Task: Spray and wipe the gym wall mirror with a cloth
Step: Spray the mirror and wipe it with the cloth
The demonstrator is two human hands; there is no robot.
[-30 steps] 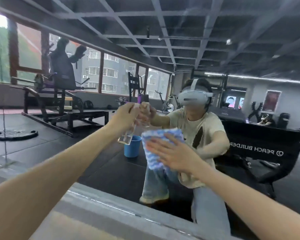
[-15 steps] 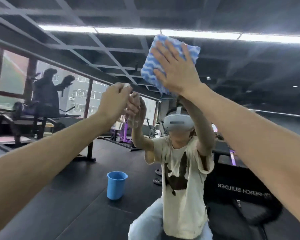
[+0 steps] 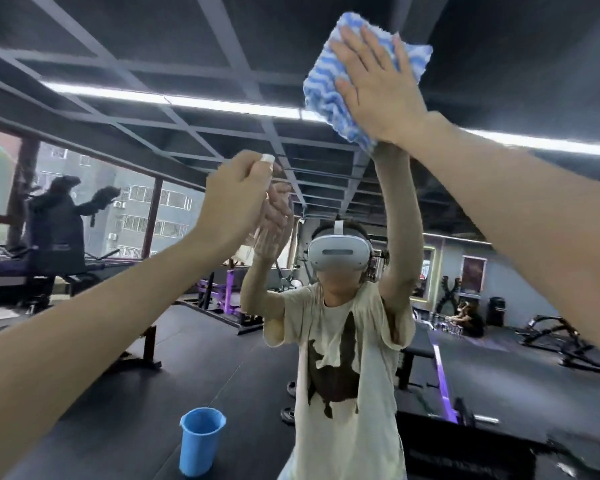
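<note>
Your right hand [image 3: 378, 95] is flat with the fingers spread. It presses the blue and white striped cloth [image 3: 326, 95] on the mirror [image 3: 118, 375], high up on the glass. Your left hand [image 3: 232, 206] is lower, close to the mirror, with the fingers curled round the clear spray bottle [image 3: 267, 158]. Low down in the mirror you see a blue bucket [image 3: 200, 441].

Blue-white striped cloth [image 3: 329, 95], blue bucket [image 3: 200, 445]
</note>
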